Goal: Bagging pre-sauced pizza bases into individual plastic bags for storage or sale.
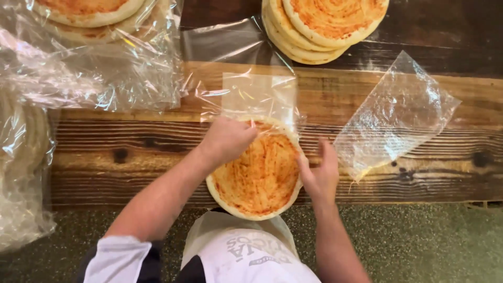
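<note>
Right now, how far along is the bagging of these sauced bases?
Done: nothing visibly sealed. In hand: left hand and right hand work one sauced base at the mouth of a clear bag. Left: the stack lies unbagged; an empty bag waits.

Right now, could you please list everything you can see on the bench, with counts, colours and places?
Sauced flatbread: one, pale with orange-red sauce, front centre, half inside a bag.
Clear bag: one, transparent, around the far part of that flatbread.
Loose clear bag: one, transparent, empty, lying to the right.
Stack of flatbreads: several, pale with orange sauce, top centre-right, unbagged.
Bagged flatbreads: at least two, same colours, top left under crumpled clear plastic.
Pile of plastic: clear, far left edge; contents unclear.
Wooden bench: one, brown planks.
Speckled floor: grey-green, below the bench.
Apron: white, bottom centre.
Left hand: on the flatbread's upper left edge.
Right hand: at the flatbread's right edge.
</note>
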